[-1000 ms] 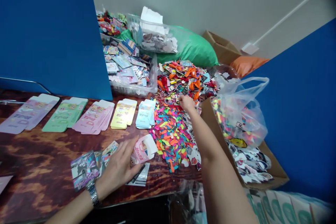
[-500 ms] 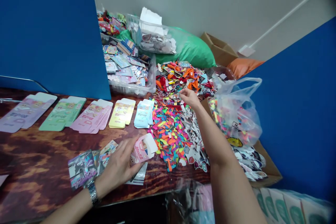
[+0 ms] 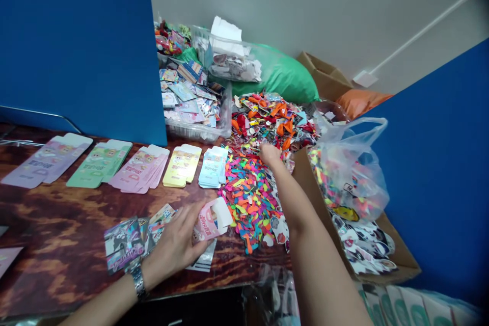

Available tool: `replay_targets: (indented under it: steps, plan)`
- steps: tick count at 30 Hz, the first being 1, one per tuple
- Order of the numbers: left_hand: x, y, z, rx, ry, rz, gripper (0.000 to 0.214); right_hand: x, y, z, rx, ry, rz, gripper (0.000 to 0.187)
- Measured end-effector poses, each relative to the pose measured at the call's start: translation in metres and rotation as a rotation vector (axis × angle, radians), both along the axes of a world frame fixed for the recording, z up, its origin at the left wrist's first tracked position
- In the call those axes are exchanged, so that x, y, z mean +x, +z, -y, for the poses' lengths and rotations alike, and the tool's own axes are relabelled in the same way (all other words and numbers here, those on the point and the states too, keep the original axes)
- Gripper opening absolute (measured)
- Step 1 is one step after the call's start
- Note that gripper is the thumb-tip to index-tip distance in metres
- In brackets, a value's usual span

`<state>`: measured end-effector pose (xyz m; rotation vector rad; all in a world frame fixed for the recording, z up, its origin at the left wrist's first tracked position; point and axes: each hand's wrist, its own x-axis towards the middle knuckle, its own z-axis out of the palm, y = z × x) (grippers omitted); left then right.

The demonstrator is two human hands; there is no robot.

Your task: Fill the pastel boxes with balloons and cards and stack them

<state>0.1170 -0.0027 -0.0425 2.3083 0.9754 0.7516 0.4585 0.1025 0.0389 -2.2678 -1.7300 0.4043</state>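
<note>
My left hand (image 3: pixel 178 237), a metal watch on its wrist, grips a small pink paper box (image 3: pixel 208 220) over the table. The box's white end flap stands open toward the right. Under and beside this hand lie shiny printed cards (image 3: pixel 124 242) and a striped card (image 3: pixel 204 260). My right hand (image 3: pixel 269 155) reaches to the near edge of a mixed pile of small trinkets and orange balloons (image 3: pixel 267 117). Its fingers are hidden down among the pieces. Nearer to me spreads a heap of small bright balloons (image 3: pixel 248 193), beside white stickers (image 3: pixel 280 226) partly covered by my right arm.
Flat boxes in purple (image 3: pixel 48 160), green (image 3: pixel 100 163), pink (image 3: pixel 139 168), yellow (image 3: pixel 182 165) and blue (image 3: pixel 213 167) lie in a row. Behind are a card-filled clear bin (image 3: pixel 227 112) and a green sack (image 3: pixel 290 74). A carton (image 3: pixel 405 260) and a plastic bag (image 3: pixel 367 178) stand right.
My right hand has moved slightly down into the trinkets, and its fingers are now hidden. My left hand still holds the pink box. The whole view has shifted a little.
</note>
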Motion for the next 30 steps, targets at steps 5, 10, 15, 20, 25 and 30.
replay_targets:
  steps: [5, 10, 15, 20, 25, 30]
  plan:
    - [0.000, 0.003, -0.001, -0.015, -0.005, 0.032, 0.072, 0.022, 0.008, -0.025, 0.078, -0.008, -0.188, 0.030]
    - [0.005, 0.004, -0.004, -0.055, 0.007, 0.091, 0.073, 0.037, 0.030, -0.032, 0.107, 0.007, -0.261, 0.017]
    - [0.012, 0.007, -0.009, -0.144, 0.077, 0.110, 0.074, 0.011, 0.055, -0.008, 0.092, 0.134, -0.402, 0.017]
    - [0.012, 0.007, -0.015, -0.242, 0.211, 0.108, 0.070, -0.053, 0.072, 0.028, -0.019, 0.338, -0.681, 0.023]
    - [0.001, 0.006, -0.014, -0.253, 0.247, 0.161, 0.071, -0.116, 0.052, 0.052, -0.218, 0.428, -0.960, 0.027]
    - [-0.008, 0.009, -0.006, -0.238, 0.243, 0.214, 0.073, -0.145, 0.020, 0.064, -0.294, 0.444, -0.947, 0.021]
